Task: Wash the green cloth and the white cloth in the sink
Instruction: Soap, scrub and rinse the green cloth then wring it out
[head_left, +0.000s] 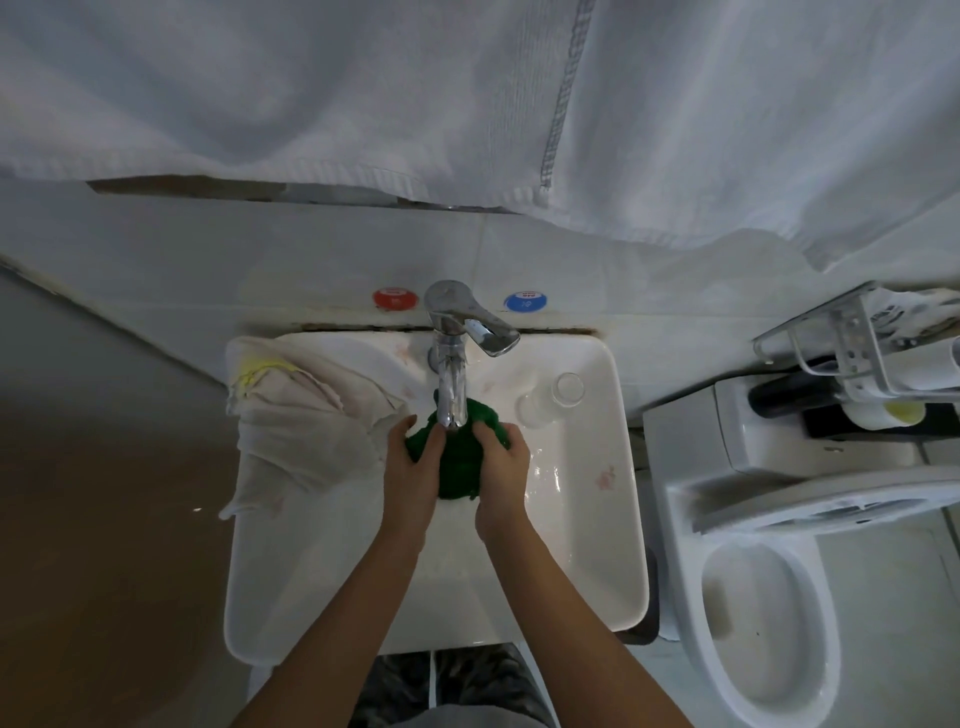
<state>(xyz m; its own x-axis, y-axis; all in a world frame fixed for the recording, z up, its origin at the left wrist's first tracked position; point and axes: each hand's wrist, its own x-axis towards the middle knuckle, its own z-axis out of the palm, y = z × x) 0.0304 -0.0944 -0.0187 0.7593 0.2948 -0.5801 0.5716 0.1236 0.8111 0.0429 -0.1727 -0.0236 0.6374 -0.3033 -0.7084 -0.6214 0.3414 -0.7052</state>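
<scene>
- Both hands hold the green cloth (457, 457) bunched between them: left hand (413, 475) and right hand (504, 473) each with a curled grip round it.
- It sits under the tap (451, 384), over the sink (587, 519).
- White cloth (296, 415) drapes over the sink's left rim.

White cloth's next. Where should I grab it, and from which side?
Probably take the white cloth by the bunched folds lying on the sink rim's left back corner, coming from above with the left hand. Its lower part hangs outside the basin, so lifting the bunch should bring the rest along.
</scene>
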